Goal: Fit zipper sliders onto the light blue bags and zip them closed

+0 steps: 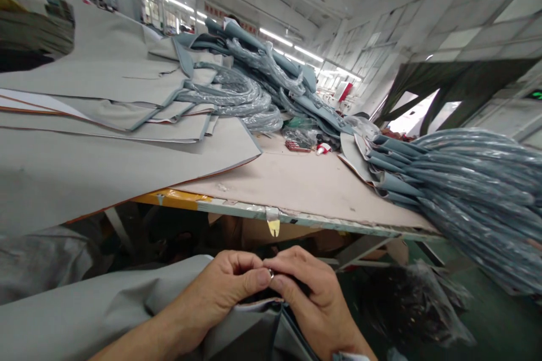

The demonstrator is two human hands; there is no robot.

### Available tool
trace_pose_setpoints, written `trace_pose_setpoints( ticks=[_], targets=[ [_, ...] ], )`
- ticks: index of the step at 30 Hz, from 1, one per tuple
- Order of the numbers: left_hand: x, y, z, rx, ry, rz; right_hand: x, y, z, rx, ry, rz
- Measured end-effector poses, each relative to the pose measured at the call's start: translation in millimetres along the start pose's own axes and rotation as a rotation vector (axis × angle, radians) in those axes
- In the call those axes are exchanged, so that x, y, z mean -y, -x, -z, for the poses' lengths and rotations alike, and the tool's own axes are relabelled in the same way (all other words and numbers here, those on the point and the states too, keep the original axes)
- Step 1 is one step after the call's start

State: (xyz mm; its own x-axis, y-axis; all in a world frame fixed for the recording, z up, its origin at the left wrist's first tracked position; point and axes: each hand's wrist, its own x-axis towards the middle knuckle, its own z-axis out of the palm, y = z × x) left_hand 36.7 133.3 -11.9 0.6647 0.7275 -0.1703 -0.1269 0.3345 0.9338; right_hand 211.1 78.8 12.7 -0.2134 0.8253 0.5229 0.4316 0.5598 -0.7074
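Thumb and fingers of my left hand (pixel 237 279) pinch a small shiny metal piece (pixel 271 274) at the lower middle. My right hand (pixel 307 282) grips the same piece from the other side, its fingertips meeting those of the left. Just beneath both hands lies grey fabric (pixel 241 333) with a brownish edge and a dark seam. More of this fabric spreads to the left under my left forearm. The exact shape of the metal piece is mostly hidden by the fingertips.
Ahead stands a worktable (pixel 296 180) with stacked grey sheets (pixel 105 152) hanging over its left edge. Plastic-wrapped blue-grey tubing (pixel 241 93) lies behind, and a large bundle (pixel 478 180) is at right. A plastic bag (pixel 423 299) rests on the floor.
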Motion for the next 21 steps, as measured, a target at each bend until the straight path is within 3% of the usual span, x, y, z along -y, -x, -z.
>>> trace_pose_setpoints(
  ticks=[4, 7, 9, 14, 17, 21],
  targets=[
    [9, -6, 4.0, -0.002, 0.034, 0.028, -7, -1, -8, -0.134, -0.124, -0.026],
    [11, -9, 4.5, 0.048, 0.017, 0.026, -10, -4, -10, -0.144, -0.106, 0.042],
    [8, -11, 3.6, 0.064, -0.029, -0.007, -11, -6, -8, -0.157, -0.020, 0.105],
    [0, -10, 6.5, -0.039, -0.144, -0.100, -16, -12, 3, -0.258, 0.329, 0.152],
    [0, -5, 10.7, -0.017, -0.260, -0.093, -19, -16, 4, -0.225, 0.460, 0.169],
    [3, -1, 11.7, -0.075, -0.339, -0.059, -22, -21, -2, -0.178, 0.545, 0.219]
  ],
)
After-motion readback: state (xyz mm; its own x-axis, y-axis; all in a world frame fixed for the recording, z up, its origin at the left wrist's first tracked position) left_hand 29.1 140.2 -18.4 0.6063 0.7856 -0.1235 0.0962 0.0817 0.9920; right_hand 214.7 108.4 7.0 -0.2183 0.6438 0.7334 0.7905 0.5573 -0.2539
